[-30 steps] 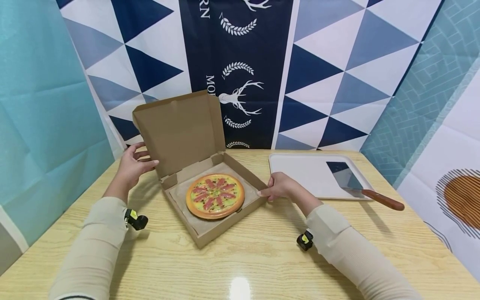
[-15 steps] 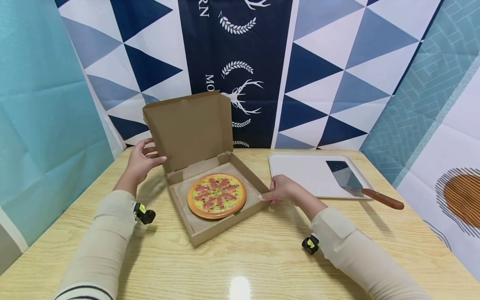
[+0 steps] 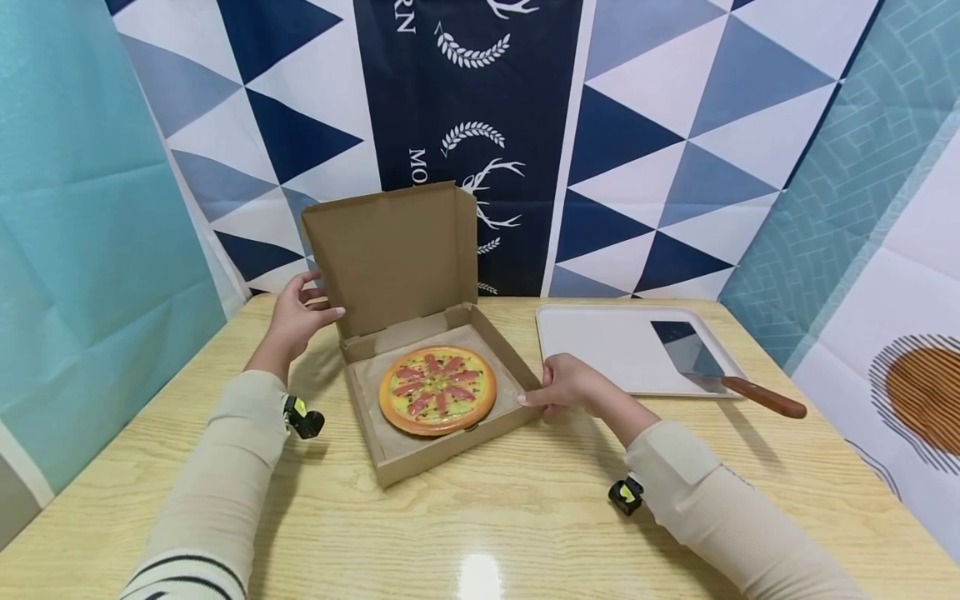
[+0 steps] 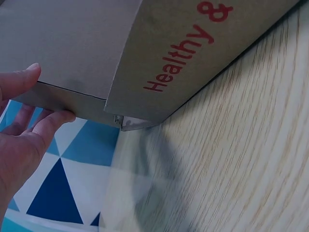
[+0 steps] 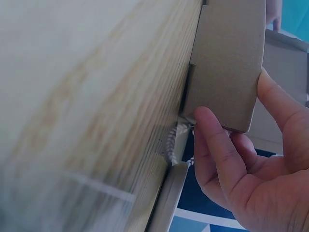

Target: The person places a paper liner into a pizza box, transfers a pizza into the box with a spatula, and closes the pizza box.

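Observation:
An open cardboard pizza box [image 3: 393, 254] stands on the table with its lid raised at the back. In it, on a sheet of paper, lies a round pizza [image 3: 437, 392] with red strips on top. My left hand [image 3: 294, 321] pinches the lid's left edge, thumb on the inner face and fingers behind. At the front right corner of the box, my right hand [image 3: 573, 385] grips the wall between thumb and fingers. In the left wrist view, red lettering [image 4: 186, 50] reading "Healthy &" shows on the box's outer side.
To the right lies a white tray [image 3: 592, 342]. A pizza server [image 3: 690, 350] rests on it, its brown handle [image 3: 765, 397] jutting past the tray's right edge. Behind the wooden table [image 3: 450, 533] hangs a patterned cloth [image 3: 637, 150].
The box has turned clockwise a little, its lid shifting right and its front corner slightly left. My left hand has moved right with the lid; my right hand has shifted slightly, keeping the corner.

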Motion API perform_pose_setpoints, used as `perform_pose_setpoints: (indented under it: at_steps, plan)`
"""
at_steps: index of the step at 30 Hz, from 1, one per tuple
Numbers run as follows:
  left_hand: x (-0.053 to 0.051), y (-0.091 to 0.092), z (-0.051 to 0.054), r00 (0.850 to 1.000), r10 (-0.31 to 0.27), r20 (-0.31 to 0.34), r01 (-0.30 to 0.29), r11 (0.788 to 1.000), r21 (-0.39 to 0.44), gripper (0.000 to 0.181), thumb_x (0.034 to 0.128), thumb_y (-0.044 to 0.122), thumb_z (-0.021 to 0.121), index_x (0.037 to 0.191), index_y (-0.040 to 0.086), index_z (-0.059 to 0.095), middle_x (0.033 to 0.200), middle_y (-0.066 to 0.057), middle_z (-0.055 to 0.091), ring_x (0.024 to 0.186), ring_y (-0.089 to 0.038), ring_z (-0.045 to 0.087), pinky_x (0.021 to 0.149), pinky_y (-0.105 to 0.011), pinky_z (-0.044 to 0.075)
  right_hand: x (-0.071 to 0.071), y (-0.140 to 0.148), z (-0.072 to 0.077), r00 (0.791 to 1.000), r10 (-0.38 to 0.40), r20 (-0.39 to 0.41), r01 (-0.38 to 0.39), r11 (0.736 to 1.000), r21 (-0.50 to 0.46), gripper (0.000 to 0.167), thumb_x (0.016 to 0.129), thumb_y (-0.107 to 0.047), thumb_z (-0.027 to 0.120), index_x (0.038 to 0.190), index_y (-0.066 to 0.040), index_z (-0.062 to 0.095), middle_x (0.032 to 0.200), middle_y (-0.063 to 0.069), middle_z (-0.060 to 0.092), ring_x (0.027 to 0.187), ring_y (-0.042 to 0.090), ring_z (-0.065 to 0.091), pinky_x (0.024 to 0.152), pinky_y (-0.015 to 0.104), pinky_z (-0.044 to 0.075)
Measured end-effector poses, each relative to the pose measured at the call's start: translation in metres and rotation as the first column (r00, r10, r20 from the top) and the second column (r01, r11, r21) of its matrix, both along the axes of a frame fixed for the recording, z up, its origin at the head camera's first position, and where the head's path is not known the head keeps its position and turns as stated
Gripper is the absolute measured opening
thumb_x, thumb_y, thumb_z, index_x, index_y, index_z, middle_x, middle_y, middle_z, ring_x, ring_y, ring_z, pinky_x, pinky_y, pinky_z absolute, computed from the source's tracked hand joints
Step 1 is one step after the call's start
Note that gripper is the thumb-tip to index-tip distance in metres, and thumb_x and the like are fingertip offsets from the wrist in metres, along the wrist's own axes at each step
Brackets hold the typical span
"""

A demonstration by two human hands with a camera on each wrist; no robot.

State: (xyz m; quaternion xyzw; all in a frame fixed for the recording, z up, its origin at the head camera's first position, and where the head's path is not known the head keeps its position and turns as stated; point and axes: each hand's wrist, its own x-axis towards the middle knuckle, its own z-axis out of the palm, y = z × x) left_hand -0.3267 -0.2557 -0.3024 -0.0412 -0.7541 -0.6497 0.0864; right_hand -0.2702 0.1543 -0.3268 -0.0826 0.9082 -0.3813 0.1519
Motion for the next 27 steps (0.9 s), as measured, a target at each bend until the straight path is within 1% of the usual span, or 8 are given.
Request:
perform_pose_setpoints:
  at_steps: [3, 6, 9, 13, 17, 20, 24, 27]
  plan:
    - [-0.003, 0.001, 0.0, 1.0, 0.0, -0.001, 0.0, 1.0, -0.005, 0.081, 0.0869, -0.013, 0.062, 0.153, 0.004, 0.019, 0.141, -0.028, 0.036, 0.128, -0.043, 0.042, 0.077, -0.017, 0.052, 0.001, 0.0, 0.001, 1.0, 0.001, -0.003, -0.001, 1.0, 0.011, 0.043, 0.08, -0.019, 0.082, 0.073, -0.004, 0.043, 0.077, 0.013, 0.051, 0.064, 0.024, 0.07, 0.06, 0.027, 0.044]
    - [-0.012, -0.002, -0.007, 1.0, 0.01, -0.006, -0.01, 1.0, -0.011, 0.081, 0.0871, -0.012, 0.063, 0.154, 0.007, 0.021, 0.138, -0.024, 0.039, 0.126, -0.039, 0.045, 0.078, -0.018, 0.053, 0.002, 0.0, 0.003, 1.0, 0.0, -0.001, 0.0, 1.0, 0.025, 0.043, 0.08, -0.021, 0.082, 0.073, -0.004, 0.043, 0.077, 0.013, 0.052, 0.064, 0.023, 0.069, 0.061, 0.028, 0.044]
    - [-0.014, 0.0, -0.008, 1.0, 0.012, -0.011, -0.012, 1.0, -0.017, 0.079, 0.0866, -0.012, 0.064, 0.152, 0.006, 0.023, 0.133, -0.02, 0.043, 0.122, -0.036, 0.048, 0.078, -0.019, 0.053, 0.004, 0.0, 0.004, 1.0, 0.012, -0.002, -0.012, 0.999, 0.037, 0.043, 0.081, -0.021, 0.082, 0.073, -0.004, 0.043, 0.076, 0.013, 0.053, 0.063, 0.023, 0.069, 0.061, 0.028, 0.044]
    - [-0.017, 0.002, -0.008, 1.0, 0.008, -0.018, -0.008, 1.0, -0.004, 0.078, 0.0856, -0.014, 0.063, 0.151, 0.004, 0.025, 0.127, -0.016, 0.046, 0.115, -0.031, 0.052, 0.077, -0.019, 0.053, 0.005, 0.001, 0.003, 1.0, 0.013, 0.0, -0.013, 0.999, 0.035, 0.043, 0.081, -0.022, 0.082, 0.073, -0.004, 0.043, 0.076, 0.013, 0.053, 0.063, 0.024, 0.069, 0.061, 0.028, 0.046]
    - [-0.021, 0.006, -0.009, 1.0, 0.014, -0.023, -0.014, 1.0, -0.001, 0.077, 0.085, -0.014, 0.063, 0.15, 0.004, 0.026, 0.124, -0.014, 0.047, 0.111, -0.026, 0.053, 0.077, -0.019, 0.053, 0.006, 0.002, 0.0, 1.0, 0.0, -0.003, 0.0, 1.0, 0.029, 0.043, 0.081, -0.022, 0.082, 0.073, -0.004, 0.043, 0.075, 0.013, 0.052, 0.061, 0.023, 0.069, 0.059, 0.028, 0.046]
    - [-0.024, 0.009, -0.009, 1.0, 0.014, -0.021, -0.014, 1.0, 0.0, 0.077, 0.085, -0.014, 0.064, 0.15, 0.005, 0.027, 0.127, -0.017, 0.047, 0.114, -0.028, 0.052, 0.078, -0.019, 0.053, 0.006, 0.003, -0.001, 1.0, -0.004, -0.012, 0.004, 0.999, 0.032, 0.044, 0.081, -0.022, 0.082, 0.073, -0.005, 0.043, 0.075, 0.012, 0.052, 0.06, 0.022, 0.068, 0.059, 0.028, 0.046]
    - [-0.027, 0.01, -0.009, 1.0, 0.009, -0.011, -0.009, 1.0, 0.001, 0.078, 0.0854, -0.014, 0.063, 0.151, 0.005, 0.025, 0.135, -0.023, 0.043, 0.12, -0.034, 0.049, 0.077, -0.019, 0.052, 0.006, 0.003, -0.001, 1.0, -0.004, -0.014, 0.004, 0.999, 0.034, 0.044, 0.08, -0.022, 0.082, 0.072, -0.005, 0.042, 0.074, 0.012, 0.052, 0.059, 0.022, 0.068, 0.059, 0.029, 0.047]
    - [-0.028, 0.011, -0.008, 1.0, 0.005, -0.013, -0.005, 1.0, -0.01, 0.079, 0.086, -0.014, 0.063, 0.152, 0.005, 0.024, 0.139, -0.025, 0.041, 0.123, -0.036, 0.047, 0.077, -0.018, 0.052, 0.007, 0.003, -0.001, 1.0, -0.001, -0.015, 0.001, 0.999, 0.037, 0.044, 0.08, -0.023, 0.082, 0.072, -0.005, 0.043, 0.074, 0.012, 0.052, 0.059, 0.022, 0.067, 0.06, 0.03, 0.048]
